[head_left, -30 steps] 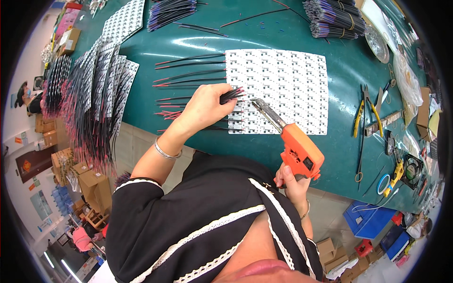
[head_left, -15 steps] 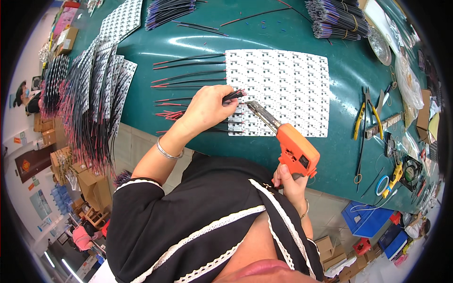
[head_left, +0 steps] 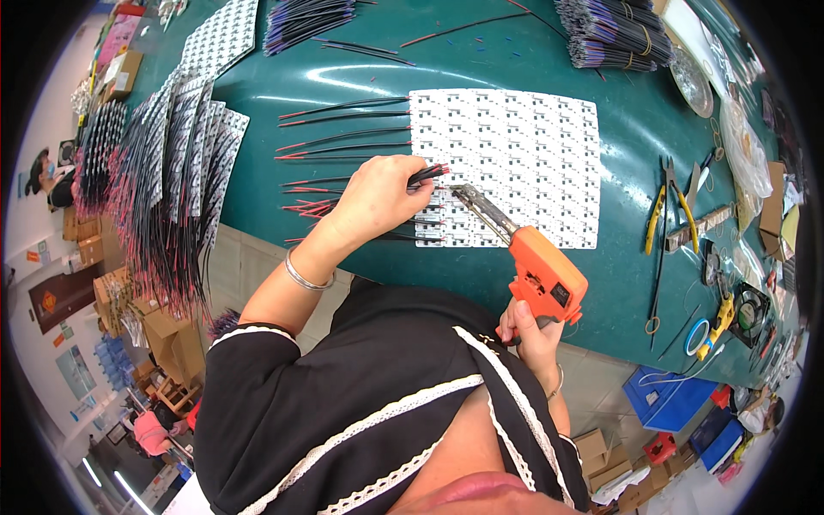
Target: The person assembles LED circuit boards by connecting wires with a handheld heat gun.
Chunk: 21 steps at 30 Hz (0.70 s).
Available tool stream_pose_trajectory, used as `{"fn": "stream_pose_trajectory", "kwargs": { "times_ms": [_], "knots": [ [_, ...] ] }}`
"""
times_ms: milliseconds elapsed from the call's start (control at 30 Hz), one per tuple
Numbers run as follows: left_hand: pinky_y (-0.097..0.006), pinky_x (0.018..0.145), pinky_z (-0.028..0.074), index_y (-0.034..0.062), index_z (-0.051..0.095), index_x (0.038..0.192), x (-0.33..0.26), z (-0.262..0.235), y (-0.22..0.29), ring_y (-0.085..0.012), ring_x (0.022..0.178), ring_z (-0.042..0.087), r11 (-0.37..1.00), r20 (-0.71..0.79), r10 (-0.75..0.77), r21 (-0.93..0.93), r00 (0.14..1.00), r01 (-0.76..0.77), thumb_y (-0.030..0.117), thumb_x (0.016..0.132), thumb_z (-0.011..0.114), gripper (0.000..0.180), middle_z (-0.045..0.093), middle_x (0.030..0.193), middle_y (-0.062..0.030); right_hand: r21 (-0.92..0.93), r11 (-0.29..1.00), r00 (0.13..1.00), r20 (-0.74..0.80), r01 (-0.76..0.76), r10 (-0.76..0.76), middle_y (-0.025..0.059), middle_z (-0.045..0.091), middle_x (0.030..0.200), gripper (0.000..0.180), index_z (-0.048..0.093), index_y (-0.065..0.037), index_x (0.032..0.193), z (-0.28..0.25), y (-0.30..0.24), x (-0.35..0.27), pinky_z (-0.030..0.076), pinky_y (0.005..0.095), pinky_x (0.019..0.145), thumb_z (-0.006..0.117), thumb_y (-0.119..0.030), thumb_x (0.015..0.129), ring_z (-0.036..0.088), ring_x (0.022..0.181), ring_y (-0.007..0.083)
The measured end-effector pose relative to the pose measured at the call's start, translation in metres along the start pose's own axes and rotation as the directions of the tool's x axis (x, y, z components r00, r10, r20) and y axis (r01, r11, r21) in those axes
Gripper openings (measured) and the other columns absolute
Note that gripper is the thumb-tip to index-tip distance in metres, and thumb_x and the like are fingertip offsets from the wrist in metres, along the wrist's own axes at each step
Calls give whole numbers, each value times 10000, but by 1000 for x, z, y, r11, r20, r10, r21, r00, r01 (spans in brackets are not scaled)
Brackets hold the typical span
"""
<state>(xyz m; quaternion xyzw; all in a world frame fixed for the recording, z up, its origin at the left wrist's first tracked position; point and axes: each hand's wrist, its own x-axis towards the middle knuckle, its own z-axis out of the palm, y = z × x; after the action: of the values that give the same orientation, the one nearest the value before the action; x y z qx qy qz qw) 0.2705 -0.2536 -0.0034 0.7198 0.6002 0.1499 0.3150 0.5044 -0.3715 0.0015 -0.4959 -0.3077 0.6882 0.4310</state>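
Note:
A white circuit board panel [head_left: 532, 172] with rows of small dark parts lies flat on the green table. Over its left edge, my left hand [head_left: 386, 196] is closed round a bundle of black wires [head_left: 427, 174] with red ends. My right hand [head_left: 532, 333] grips an orange soldering gun [head_left: 549, 273] by its handle. Its metal tip points at the panel, just right of the wires in my left hand; whether it touches, I cannot tell. Several black wires with red ends [head_left: 343, 137] stick out leftward from the panel's left edge, and my left hand covers some of them.
Stacked panels with hanging wires [head_left: 176, 163] stand at the left. Wire bundles lie at the back, one at far left [head_left: 309, 24], one at far right [head_left: 609, 39]. Yellow-handled pliers [head_left: 682, 206], a small black fan [head_left: 750, 314] and a plastic bag [head_left: 742, 146] lie to the right.
The soldering gun has shifted slightly to the right, its tip a little farther from my left hand. The wire bundle's red ends have turned slightly. My left hand stays in place.

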Motion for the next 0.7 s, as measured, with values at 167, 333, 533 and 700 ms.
{"fn": "stream_pose_trajectory", "kwargs": {
  "times_ms": [167, 333, 533, 700],
  "knots": [
    [-342, 534, 397, -46, 559, 752, 4, -4, -4, -285, 520, 477, 995, 75, -28, -90, 997, 35, 130, 706, 584, 184, 528, 619, -185, 49, 999, 999, 34, 5, -7, 25, 479, 618, 226, 458, 26, 977, -4, 3, -1, 387, 212, 409, 529, -147, 850, 462, 451, 84],
    [-330, 521, 393, -49, 563, 745, 7, -6, -6, -232, 487, 446, 988, 146, -42, -138, 988, 63, 137, 701, 584, 192, 519, 591, -177, 49, 999, 999, 31, -10, 8, 26, 479, 612, 191, 451, 8, 943, -4, 6, -2, 388, 212, 410, 530, -138, 849, 463, 449, 82],
    [-328, 522, 399, -52, 553, 723, 6, -5, -3, -252, 493, 475, 990, 118, -18, -134, 993, 34, 136, 700, 583, 192, 521, 588, -180, 7, 999, 998, 31, -47, 47, 23, 498, 602, 160, 484, -3, 899, -7, 8, -3, 380, 210, 410, 542, -141, 844, 466, 453, 76],
    [-336, 539, 411, -51, 547, 713, 6, -4, -1, -289, 529, 512, 997, 110, -28, -64, 994, 35, 138, 700, 586, 193, 529, 613, -195, -34, 998, 997, 49, -54, 55, 21, 502, 616, 170, 492, 6, 918, -9, 9, -2, 380, 208, 413, 545, -137, 842, 466, 457, 76]
  ]
}}
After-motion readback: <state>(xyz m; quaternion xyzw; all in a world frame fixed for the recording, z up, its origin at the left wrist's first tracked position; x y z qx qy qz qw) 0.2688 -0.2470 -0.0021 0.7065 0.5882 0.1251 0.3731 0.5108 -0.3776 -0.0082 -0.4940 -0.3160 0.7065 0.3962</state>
